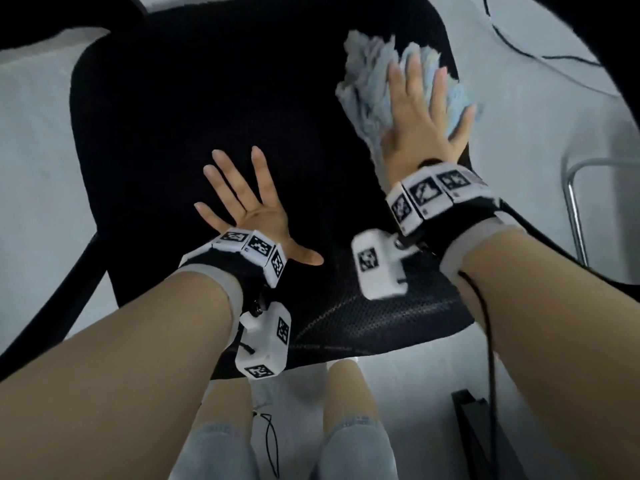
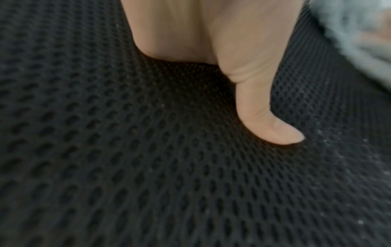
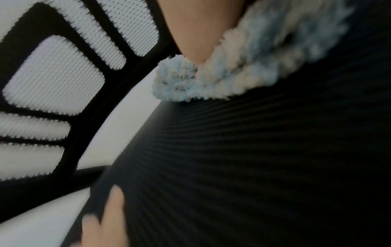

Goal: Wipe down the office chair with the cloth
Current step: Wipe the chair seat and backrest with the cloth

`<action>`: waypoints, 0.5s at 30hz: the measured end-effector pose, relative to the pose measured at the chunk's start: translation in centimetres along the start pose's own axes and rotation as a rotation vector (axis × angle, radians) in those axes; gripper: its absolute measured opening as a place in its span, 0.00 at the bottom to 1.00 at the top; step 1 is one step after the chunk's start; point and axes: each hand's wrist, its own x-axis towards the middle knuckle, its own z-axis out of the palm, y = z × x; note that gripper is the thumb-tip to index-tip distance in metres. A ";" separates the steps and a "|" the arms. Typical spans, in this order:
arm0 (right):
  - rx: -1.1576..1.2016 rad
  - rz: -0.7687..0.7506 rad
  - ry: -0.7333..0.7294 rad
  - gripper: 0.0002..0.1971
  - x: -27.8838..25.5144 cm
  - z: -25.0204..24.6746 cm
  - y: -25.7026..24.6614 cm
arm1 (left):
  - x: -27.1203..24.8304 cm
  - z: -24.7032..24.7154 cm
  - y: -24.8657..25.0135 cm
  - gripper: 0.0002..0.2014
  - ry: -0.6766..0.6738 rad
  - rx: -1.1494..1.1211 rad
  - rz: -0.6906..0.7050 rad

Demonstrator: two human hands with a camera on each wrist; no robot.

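The office chair's black mesh seat point(image 1: 166, 109) fills the head view. A crumpled light-blue cloth point(image 1: 367, 84) lies on the seat's right side, and my right hand point(image 1: 422, 109) presses flat on it with straight fingers. My left hand point(image 1: 242, 199) rests flat on the middle of the seat, fingers spread. In the left wrist view the left thumb point(image 2: 264, 120) lies on the mesh point(image 2: 148, 167), with the cloth point(image 2: 359, 38) at the upper right. The right wrist view shows the cloth point(image 3: 243, 70) bunched under my palm, and the mesh backrest point(image 3: 52, 75) beyond.
A black armrest point(image 1: 45, 15) curves at the upper left. A chrome tube frame point(image 1: 571, 202) stands on the pale floor to the right. A black cable point(image 1: 540, 57) runs across the floor at the upper right. My knees point(image 1: 346, 393) are just below the seat's front edge.
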 end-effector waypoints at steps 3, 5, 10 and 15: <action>0.101 -0.011 -0.051 0.30 0.2 0.3 -3.8 | -0.3 0.3 0.6 0.54 0.183 -0.063 -0.074; 0.005 -0.296 -0.136 0.29 -2.3 0.8 -4.0 | -0.2 0.4 0.7 0.66 0.091 -0.027 -0.072; -0.134 -0.456 -0.169 0.34 -4.9 0.6 2.6 | 0.0 -0.9 0.3 0.81 -0.133 -0.009 -0.035; 0.021 -0.169 0.039 0.36 -2.1 1.4 -0.8 | 0.2 -0.8 0.8 0.81 -0.082 -0.049 -0.067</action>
